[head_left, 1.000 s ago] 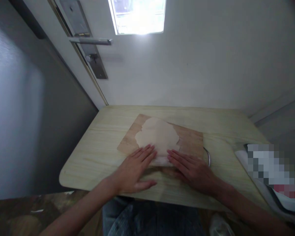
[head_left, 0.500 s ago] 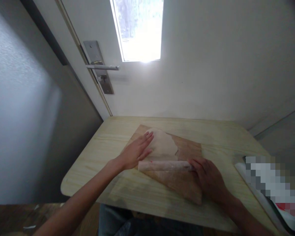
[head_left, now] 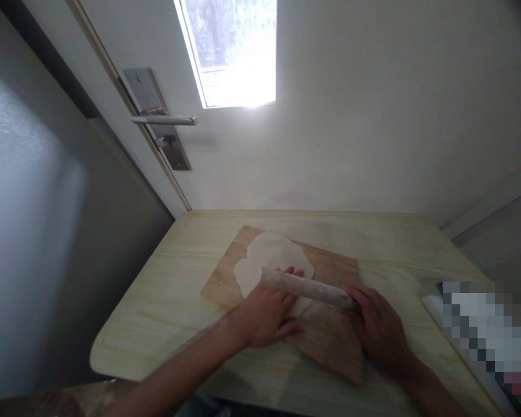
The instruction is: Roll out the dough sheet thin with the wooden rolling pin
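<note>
A pale, flat sheet of dough [head_left: 273,252] with an uneven edge lies on a wooden board [head_left: 330,341]. My right hand [head_left: 380,324] is closed around the right end of a flour-dusted rolling pin [head_left: 312,288], which slants across the near part of the dough. The pin's left end appears lifted above the sheet. My left hand [head_left: 269,315] lies flat at the dough's near side, fingers stretched out and thumb apart. Its fingers pass beneath the pin, and their tips show just beyond it. Part of the dough is hidden by this hand and the pin.
The board rests on a light wood table [head_left: 156,301] with rounded corners. A door with a metal handle [head_left: 165,120] and a bright glass pane [head_left: 243,58] stands behind the table. At the right edge lies a blurred-out, pixelated object [head_left: 490,330].
My left hand has moved from the dough's left side to its near side, under the pin. The pin's left end has swung away from me and up. My right hand keeps its hold.
</note>
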`<state>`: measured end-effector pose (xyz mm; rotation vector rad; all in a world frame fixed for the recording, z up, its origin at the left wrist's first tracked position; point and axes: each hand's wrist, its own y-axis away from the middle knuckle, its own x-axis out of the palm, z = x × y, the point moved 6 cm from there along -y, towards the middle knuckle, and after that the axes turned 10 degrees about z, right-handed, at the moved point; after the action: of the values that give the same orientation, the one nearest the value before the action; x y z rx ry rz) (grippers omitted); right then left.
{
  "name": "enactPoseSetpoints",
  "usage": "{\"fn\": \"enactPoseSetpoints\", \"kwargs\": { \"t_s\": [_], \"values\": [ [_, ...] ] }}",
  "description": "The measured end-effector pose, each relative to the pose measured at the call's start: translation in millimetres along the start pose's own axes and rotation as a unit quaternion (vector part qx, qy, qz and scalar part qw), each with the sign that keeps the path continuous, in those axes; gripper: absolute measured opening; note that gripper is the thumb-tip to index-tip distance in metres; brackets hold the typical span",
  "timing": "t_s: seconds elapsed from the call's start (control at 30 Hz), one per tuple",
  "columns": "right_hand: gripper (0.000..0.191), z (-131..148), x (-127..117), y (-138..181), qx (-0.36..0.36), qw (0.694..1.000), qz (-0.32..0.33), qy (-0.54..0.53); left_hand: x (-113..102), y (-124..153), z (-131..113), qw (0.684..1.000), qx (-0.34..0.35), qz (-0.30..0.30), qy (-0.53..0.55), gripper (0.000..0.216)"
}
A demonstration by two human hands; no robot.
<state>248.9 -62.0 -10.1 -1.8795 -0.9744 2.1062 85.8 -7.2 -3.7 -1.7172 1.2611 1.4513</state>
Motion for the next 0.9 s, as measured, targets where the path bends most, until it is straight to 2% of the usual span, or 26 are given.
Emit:
{"fn": "enactPoseSetpoints", "kwargs": {
  "t_s": [0.13,0.3,0.43,0.57,0.73,0.9],
  "values": [
    [0.027,-0.9,-1.2,0.4,0.008,1.0,-0.005,0.008,-1.6,-2.4,23.4,1.0,-0.008,-0.012,-0.013,0.054],
    [0.028,-2.0,-0.5,2.4,0.012,1.0,-0.001,0.005,-6.5,-14.0,80.8,0.992,-0.108,-0.066,-0.019,0.054],
    [0.027,-2.5,1.0,3.5,0.013,1.0,-0.002,-0.003,-11.3,-25.7,115.0,0.974,-0.182,-0.115,0.063,0.059],
    [0.024,-1.2,-0.1,2.7,0.008,1.0,-0.013,-0.005,-13.8,-31.2,130.7,0.933,-0.195,-0.17,0.251,0.059],
    [0.024,-2.6,2.5,2.5,0.017,1.0,-0.006,-0.004,-26.4,-31.4,135.8,0.896,-0.195,-0.188,0.351,0.05],
    [0.023,-2.8,2.4,3.0,0.028,0.999,-0.01,-0.017,-35.6,-26.4,151.6,0.825,-0.234,-0.234,0.458,0.05]
  ]
}}
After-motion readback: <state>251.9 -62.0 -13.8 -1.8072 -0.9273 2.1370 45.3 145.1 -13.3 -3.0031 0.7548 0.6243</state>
